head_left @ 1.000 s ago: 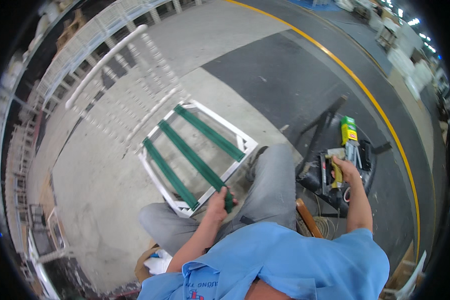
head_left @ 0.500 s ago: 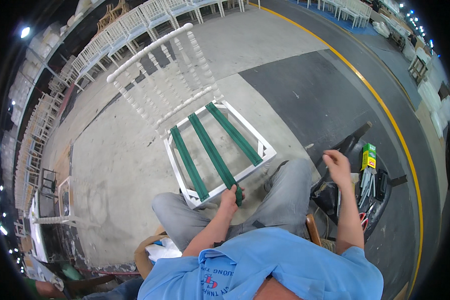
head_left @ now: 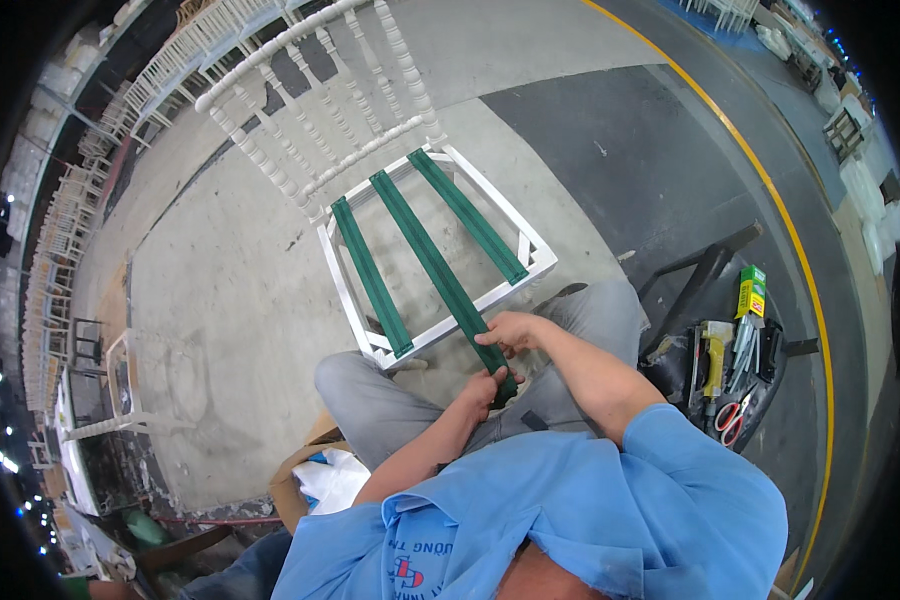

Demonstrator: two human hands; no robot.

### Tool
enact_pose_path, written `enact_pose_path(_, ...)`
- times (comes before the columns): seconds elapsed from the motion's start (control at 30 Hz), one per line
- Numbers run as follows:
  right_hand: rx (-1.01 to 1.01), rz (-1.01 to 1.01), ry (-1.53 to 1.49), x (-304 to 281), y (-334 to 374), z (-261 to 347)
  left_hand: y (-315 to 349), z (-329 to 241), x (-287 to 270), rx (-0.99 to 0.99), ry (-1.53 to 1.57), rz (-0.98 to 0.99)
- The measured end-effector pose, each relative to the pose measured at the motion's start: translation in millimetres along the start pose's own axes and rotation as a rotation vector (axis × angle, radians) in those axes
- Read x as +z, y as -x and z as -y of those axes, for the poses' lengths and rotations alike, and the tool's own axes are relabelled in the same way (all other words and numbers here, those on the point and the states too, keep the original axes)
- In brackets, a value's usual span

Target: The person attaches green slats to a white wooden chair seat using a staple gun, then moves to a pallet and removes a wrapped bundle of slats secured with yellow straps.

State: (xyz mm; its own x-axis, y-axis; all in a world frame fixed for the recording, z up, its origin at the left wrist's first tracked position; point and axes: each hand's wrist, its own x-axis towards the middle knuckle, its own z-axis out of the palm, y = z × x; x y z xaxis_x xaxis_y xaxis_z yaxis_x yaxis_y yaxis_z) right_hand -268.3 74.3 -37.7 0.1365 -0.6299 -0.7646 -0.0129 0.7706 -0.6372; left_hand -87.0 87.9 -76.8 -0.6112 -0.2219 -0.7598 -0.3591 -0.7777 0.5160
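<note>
A white chair frame (head_left: 347,292) with a turned, beaded backrest stands before my knees, its seat open. Two green webbing straps, one on the left (head_left: 372,275) and one on the right (head_left: 470,215), span the seat from back rail to front rail. A middle green strap (head_left: 432,257) runs past the front rail toward my lap. My left hand (head_left: 487,390) is closed around its loose end. Just above it, my right hand (head_left: 513,334) pinches the same strap near the front rail. Between my hands and the back rail the strap looks straight.
To my right, a black surface holds a yellow-bodied tool (head_left: 714,358), red-handled scissors (head_left: 733,422), grey metal strips (head_left: 744,352) and a green-and-yellow box (head_left: 752,292). A carton (head_left: 288,490) with white plastic sits at my left. Rows of white chairs (head_left: 175,75) line the far left.
My right hand has come from beside the tools to the middle strap. My left hand has drawn the strap's end nearer my body, lengthening the part beyond the front rail.
</note>
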Motion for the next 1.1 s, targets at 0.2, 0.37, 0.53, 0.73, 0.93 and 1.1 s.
enact_pose_path(0.2,-0.184,-0.199,0.457,26,-29,-15,-1,-3,-17,0.046,-0.223,-0.183)
enact_pose_path(0.37,0.045,-0.250,0.746,15,-59,-30,33,-63,-36,0.767,-1.070,-0.664)
enact_pose_path(0.53,0.201,-0.341,0.781,26,-91,-21,36,-142,-59,0.668,-1.512,-0.670)
enact_pose_path(0.73,0.018,-0.203,0.937,38,-120,-15,32,-139,-76,0.234,-1.515,-0.454)
enact_pose_path(0.93,-0.080,-0.547,0.520,25,-108,-37,17,-142,-69,0.308,-1.592,-0.468)
enact_pose_path(1.1,0.161,-0.317,-0.626,10,-59,-52,12,-149,-58,0.300,-1.570,-0.431)
